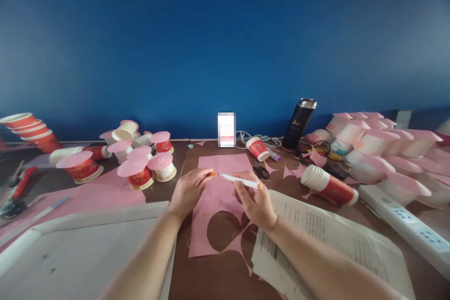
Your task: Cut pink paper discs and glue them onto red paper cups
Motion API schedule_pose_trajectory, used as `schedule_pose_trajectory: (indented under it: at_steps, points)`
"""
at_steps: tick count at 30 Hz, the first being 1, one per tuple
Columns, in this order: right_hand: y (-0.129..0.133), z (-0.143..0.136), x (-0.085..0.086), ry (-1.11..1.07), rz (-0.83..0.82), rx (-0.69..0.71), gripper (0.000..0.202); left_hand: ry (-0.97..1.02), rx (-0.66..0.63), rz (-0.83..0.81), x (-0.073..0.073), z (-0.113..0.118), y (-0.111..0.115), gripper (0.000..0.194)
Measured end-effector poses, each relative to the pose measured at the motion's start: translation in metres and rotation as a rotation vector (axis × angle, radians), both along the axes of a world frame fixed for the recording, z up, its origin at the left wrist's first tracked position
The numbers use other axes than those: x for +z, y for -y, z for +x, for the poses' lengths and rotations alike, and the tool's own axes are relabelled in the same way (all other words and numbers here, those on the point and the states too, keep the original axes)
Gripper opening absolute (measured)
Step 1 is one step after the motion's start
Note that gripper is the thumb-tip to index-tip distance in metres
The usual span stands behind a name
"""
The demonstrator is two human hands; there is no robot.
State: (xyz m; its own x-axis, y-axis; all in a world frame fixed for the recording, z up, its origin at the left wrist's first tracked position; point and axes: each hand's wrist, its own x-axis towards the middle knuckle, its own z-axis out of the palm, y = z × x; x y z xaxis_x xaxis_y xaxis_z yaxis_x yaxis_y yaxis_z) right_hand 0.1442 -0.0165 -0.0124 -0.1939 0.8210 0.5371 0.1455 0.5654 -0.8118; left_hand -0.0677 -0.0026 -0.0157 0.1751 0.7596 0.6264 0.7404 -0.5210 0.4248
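Between its fingers, my left hand (190, 191) pinches a small orange marker cap (211, 174). A white marker (242, 180) with an orange end is held in my right hand (256, 202), its tip pointing left at the cap, with a small gap between them. Both hands are over a pink paper sheet (225, 165) that has a round hole and ragged cut edges near its lower part. Black-handled scissors (261, 170) lie just beyond my right hand.
Paper cups with pink discs (138, 164) stand at left, beside a white board (87, 253). Printed sheets (326, 239) lie under my right forearm. A red cup (258, 148), black bottle (298, 124), stacked cups (328, 185), power strip (404, 220) and pink-topped cups (372, 164) are at right.
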Motion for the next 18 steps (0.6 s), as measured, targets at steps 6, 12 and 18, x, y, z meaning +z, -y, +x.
schedule_pose_trajectory:
  at_steps: [6,12,18]
  points:
    - [0.002,-0.0009,0.0023,0.077,0.028,0.011,0.028,-0.047,-0.031,0.004,0.0018,0.0021,0.0033,0.023]
    - [0.0013,-0.0009,0.0046,0.067,0.003,0.017,0.026,-0.067,-0.055,0.047,0.0007,0.003,0.0033,0.021]
    - [-0.0004,-0.003,0.0021,0.053,-0.075,0.022,0.028,-0.083,-0.081,0.05,0.0044,0.0066,0.0075,0.02]
